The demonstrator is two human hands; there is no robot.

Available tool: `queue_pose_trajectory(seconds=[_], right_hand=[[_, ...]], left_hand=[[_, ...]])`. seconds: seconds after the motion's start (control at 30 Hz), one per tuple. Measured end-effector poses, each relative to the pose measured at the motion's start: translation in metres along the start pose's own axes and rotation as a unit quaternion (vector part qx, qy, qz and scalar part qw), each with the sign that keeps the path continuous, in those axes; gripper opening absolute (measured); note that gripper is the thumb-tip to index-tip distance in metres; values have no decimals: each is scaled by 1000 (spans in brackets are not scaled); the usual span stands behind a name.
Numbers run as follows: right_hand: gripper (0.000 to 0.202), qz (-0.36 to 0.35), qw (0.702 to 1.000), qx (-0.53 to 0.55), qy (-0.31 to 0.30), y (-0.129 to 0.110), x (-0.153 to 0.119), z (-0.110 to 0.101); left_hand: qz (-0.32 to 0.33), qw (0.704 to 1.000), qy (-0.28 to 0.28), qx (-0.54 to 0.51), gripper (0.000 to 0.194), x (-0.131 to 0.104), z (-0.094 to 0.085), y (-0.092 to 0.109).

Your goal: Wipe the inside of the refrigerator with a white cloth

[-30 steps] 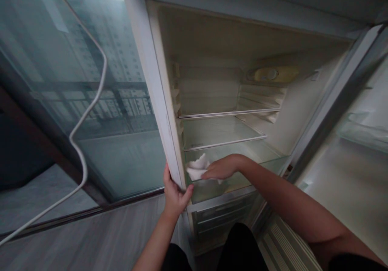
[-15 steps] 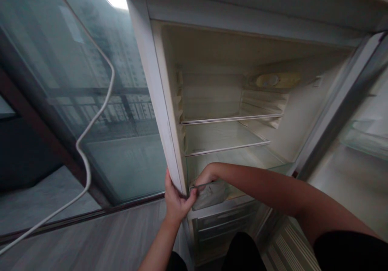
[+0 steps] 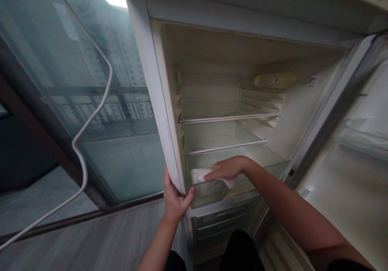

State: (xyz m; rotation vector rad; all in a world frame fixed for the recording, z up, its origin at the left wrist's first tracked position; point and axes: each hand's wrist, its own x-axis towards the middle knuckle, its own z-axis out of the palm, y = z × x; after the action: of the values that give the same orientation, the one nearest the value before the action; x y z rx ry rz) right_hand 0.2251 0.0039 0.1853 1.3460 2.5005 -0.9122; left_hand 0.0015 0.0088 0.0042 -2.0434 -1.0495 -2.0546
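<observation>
My left hand (image 3: 176, 200) grips the left side edge of the white refrigerator (image 3: 165, 117), fingers on the outer side and thumb pointing toward the front corner of a clear drawer (image 3: 206, 198). My right hand (image 3: 227, 168) is closed on a white cloth (image 3: 198, 174) inside that drawer, just behind its transparent front wall. Part of the cloth hangs down and shows blurred through the clear plastic. The fingertips pressing under the cloth are partly hidden.
Above the drawer are glass shelves (image 3: 224, 135) and a yellowed lamp housing (image 3: 274, 80). The refrigerator door (image 3: 348, 190) stands open at right with a clear door bin (image 3: 363, 141). Lower drawers (image 3: 224, 226) sit below. A white cable (image 3: 104, 101) hangs before the glass at left.
My right hand has risen from the drawer's left front corner and shifted right, bringing the white cloth into view above the front wall. My left hand stays on the refrigerator edge.
</observation>
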Motion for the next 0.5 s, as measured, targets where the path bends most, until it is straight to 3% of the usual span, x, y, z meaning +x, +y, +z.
queue_pose_trajectory(seconds=[0.1,0.17,0.23,0.4,0.5], right_hand=[[63,17,992,-48,115,17,-32,19],[63,58,969,-88,222,30,-45,37],[62,98,944,-132,285,40,-50,50],[60,153,900,-206,353,48,-42,64],[63,184,873,-232,387,48,-36,68]], left_hand=[[3,1000,3,0,106,0,-1,2],[4,1000,4,1,106,2,-1,4],[2,1000,4,3,107,4,-1,5],[-27,1000,11,-10,96,-2,-1,16],[-1,999,40,30,80,-5,-10,47]])
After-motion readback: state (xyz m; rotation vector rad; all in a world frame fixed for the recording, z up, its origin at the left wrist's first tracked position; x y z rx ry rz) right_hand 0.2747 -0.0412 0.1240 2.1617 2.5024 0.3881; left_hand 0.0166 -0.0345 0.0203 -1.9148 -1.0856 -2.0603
